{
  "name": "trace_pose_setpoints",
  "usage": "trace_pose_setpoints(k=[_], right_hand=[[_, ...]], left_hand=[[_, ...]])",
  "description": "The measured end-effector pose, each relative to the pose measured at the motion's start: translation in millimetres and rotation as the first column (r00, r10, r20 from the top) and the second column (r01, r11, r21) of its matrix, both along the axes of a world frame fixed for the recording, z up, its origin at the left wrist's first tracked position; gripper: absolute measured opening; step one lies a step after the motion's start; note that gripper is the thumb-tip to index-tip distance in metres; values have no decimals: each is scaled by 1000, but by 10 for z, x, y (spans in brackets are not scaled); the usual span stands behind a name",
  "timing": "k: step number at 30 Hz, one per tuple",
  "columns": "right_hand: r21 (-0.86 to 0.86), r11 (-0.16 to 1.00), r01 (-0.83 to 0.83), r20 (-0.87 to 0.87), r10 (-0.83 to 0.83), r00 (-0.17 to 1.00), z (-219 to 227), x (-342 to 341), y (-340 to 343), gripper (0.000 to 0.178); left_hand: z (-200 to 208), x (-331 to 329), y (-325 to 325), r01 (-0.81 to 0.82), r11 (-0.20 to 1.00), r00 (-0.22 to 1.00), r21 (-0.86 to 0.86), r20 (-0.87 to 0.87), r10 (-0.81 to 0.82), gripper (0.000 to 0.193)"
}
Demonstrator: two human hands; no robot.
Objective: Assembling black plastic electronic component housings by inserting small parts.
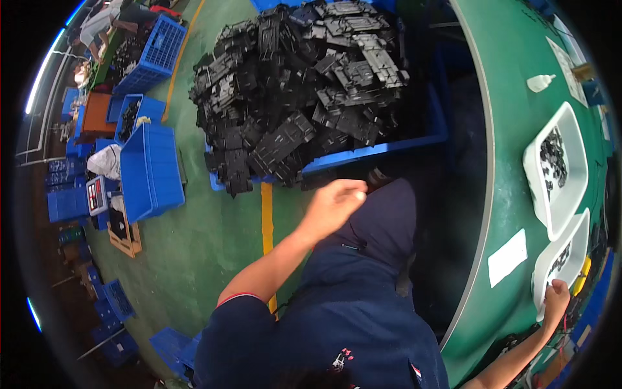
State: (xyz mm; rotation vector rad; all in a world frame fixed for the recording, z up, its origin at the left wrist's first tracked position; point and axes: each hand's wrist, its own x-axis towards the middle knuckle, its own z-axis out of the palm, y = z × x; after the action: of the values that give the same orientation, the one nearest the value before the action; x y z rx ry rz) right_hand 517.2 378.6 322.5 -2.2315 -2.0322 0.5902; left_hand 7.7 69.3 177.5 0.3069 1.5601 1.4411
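Observation:
My left hand [335, 206] hovers over my lap, its fingers curled in toward the thumb; I cannot make out anything between them. Out to the right, my right hand [556, 302] is at the near end of a white tray [540, 288], fingers drawn together at its rim. Small dark parts [561, 256] lie inside that tray. What the right fingertips hold, if anything, is too small to tell. Beyond my knees, a large heap of black plastic molded parts [285, 139] rises out of a blue crate [369, 154].
The green worktable [476, 350] runs along my right, bearing a second white tray [535, 188] with small black parts, a white paper sheet [508, 258] and a small white bottle [540, 82]. Blue bins [150, 172] stand on the floor at left. Another person [97, 29] bends at far left.

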Motion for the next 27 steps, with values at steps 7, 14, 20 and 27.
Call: trace_pose_setpoints(k=[7,14,20,27], right_hand=[[-56,997,57,-67,-61,996,-14,475,206,42],[-64,996,57,-15,-58,998,148,507,232,39],[112,991,70,-141,-54,989,175,760,102,25],[389,913,126,-250,-26,968,330,147,-202,30]], left_hand=[[-382,-500,-572,-460,880,652,-118,-718,244,22],[-489,-1489,-318,-402,777,159,-484,-873,-461,67],[-404,-1679,-117,-292,709,141,-641,-763,-631,54],[-89,-1769,-204,-190,791,293,-581,-803,-519,30]])
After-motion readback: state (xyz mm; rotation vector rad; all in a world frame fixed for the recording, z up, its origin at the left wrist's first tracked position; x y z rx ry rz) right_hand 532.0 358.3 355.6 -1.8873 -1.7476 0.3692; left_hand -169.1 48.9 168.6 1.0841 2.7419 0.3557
